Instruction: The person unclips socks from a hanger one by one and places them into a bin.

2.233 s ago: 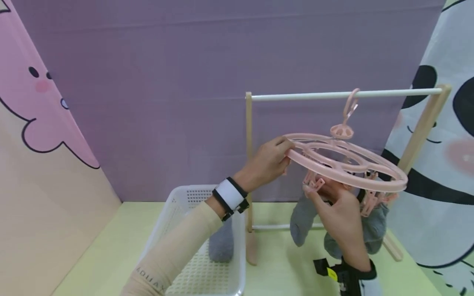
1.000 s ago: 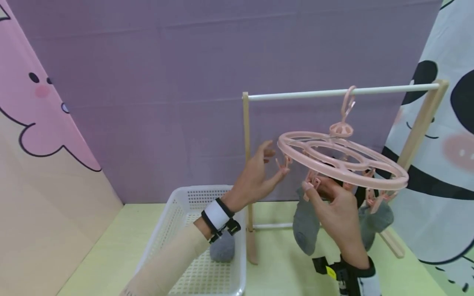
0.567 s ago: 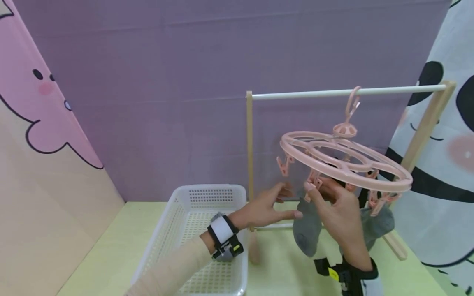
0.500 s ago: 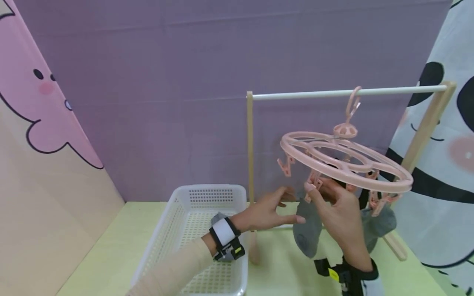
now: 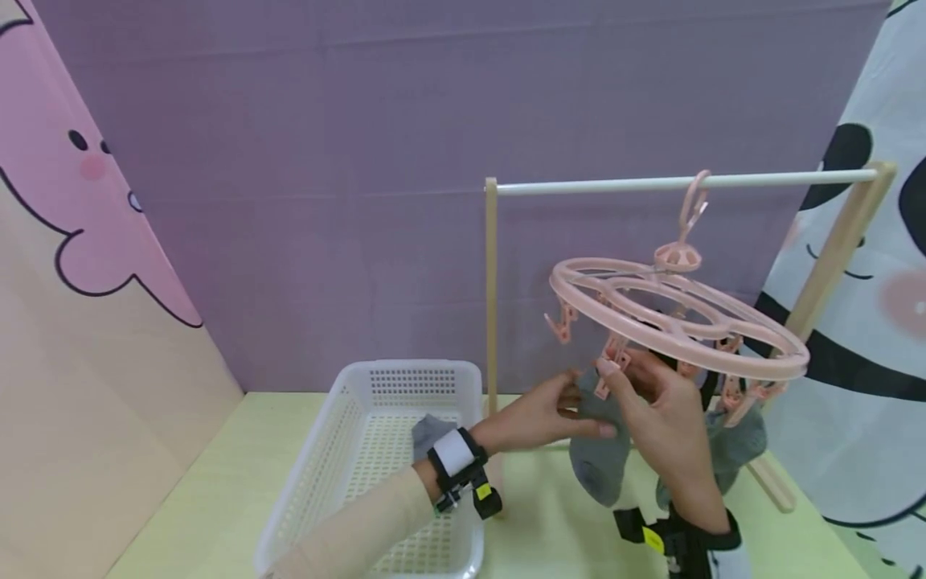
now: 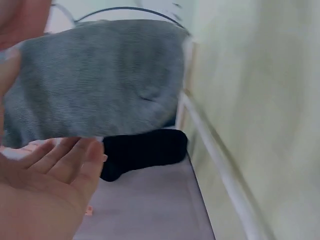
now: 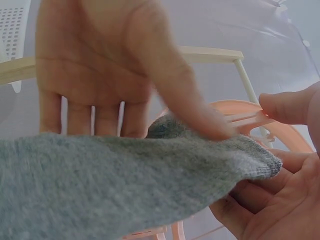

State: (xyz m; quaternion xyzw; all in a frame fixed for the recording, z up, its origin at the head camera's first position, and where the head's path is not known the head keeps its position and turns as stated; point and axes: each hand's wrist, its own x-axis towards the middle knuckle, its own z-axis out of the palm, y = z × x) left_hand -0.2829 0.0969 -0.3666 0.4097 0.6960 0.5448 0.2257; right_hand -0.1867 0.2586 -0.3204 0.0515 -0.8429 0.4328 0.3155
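Grey sock (image 5: pixel 597 470) is seen hanging below the pink hanger (image 5: pixel 654 338), flanked by thumb and fingers of the left hand (image 5: pixel 531 414); whether gripped cannot be told. Pink clip (image 5: pixel 616 351) is pinched by the right hand (image 5: pixel 665 426). Judged light, limp; best held near the cuff (image 7: pixel 265 167).

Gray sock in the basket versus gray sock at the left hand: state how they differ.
The basket sock lies inside the white basket; the held sock is up under the pink clip hanger. The left hand pinches the held sock; no hand touches the basket sock. Both are gray.
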